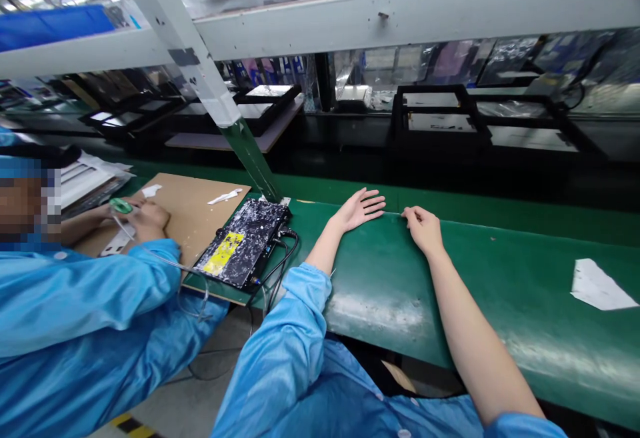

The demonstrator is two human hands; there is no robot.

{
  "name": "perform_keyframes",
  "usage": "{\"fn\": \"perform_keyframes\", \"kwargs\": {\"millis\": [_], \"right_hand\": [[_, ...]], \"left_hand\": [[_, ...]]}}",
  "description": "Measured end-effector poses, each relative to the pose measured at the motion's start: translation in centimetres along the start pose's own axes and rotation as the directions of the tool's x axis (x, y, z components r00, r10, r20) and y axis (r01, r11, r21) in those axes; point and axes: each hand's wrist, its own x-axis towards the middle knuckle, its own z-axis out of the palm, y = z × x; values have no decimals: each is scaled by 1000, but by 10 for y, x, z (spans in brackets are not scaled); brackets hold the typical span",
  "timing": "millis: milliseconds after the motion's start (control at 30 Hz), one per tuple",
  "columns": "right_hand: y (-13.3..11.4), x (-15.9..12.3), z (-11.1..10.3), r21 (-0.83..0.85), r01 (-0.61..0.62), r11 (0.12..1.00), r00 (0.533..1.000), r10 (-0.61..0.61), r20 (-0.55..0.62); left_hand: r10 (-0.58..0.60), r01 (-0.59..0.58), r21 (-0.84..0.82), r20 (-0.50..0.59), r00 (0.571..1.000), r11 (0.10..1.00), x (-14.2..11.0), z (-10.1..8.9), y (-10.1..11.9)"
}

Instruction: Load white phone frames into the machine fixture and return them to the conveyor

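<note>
My left hand (359,210) lies flat on the green bench top (400,278), fingers stretched out and spread, holding nothing. My right hand (424,227) rests just to its right at the far edge of the green surface, fingers curled down over that edge, with nothing visible in them. Left of my left arm sits a black box (243,243) with a yellow label and cables plugged into its near side.
A co-worker in a blue coat (85,305) sits at my left, hands (143,217) on a brown board (195,215) with a green tape roll (121,206). A slanted white post (215,101) rises beside the box. Black trays (435,118) line the far shelf. A white paper scrap (597,285) lies at right.
</note>
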Motion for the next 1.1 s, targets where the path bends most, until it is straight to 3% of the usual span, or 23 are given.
{"fn": "perform_keyframes", "kwargs": {"millis": [600,1100], "right_hand": [[1,1,2,55,39,998,999,-38,-10],[19,7,10,-117,141,983,990,-142,1]], "left_hand": [[23,-23,20,-22,999,1000,4,-1,1],[26,-26,12,-41,999,1000,2,1,-2]]}}
